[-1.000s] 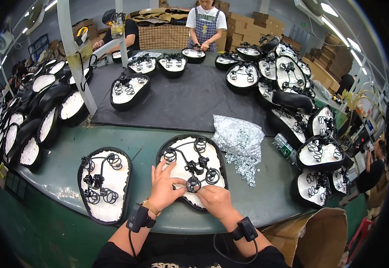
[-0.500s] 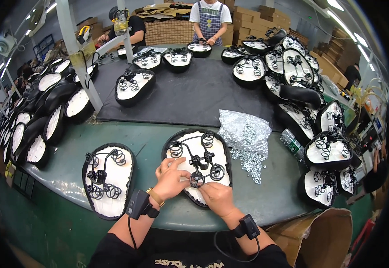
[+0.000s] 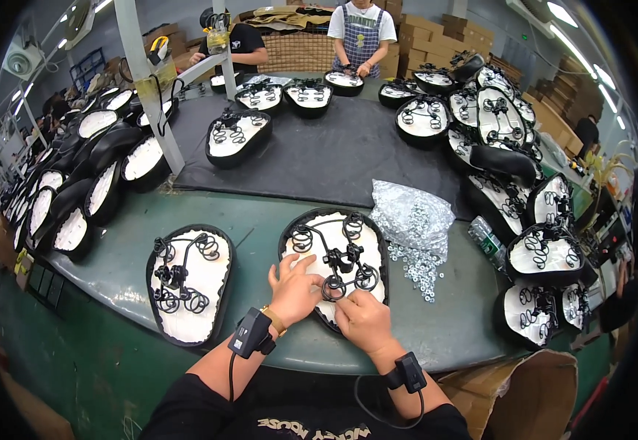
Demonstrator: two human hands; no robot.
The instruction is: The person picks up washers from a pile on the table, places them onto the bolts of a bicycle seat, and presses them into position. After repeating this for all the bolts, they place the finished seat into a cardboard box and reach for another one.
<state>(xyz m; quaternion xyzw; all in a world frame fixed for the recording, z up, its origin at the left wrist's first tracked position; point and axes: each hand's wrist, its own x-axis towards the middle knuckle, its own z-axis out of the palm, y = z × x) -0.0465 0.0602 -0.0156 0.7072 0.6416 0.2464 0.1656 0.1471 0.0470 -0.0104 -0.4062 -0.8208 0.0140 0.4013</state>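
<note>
Upturned saddle lies mid-table, near side. Left hand: thumb at the near coil spring, other fingers part-spread; grip cannot be told. Right hand: fingers curled close together at the spring's right; any hold is hidden. Second saddle left; bag of nuts far right of the first.
</note>
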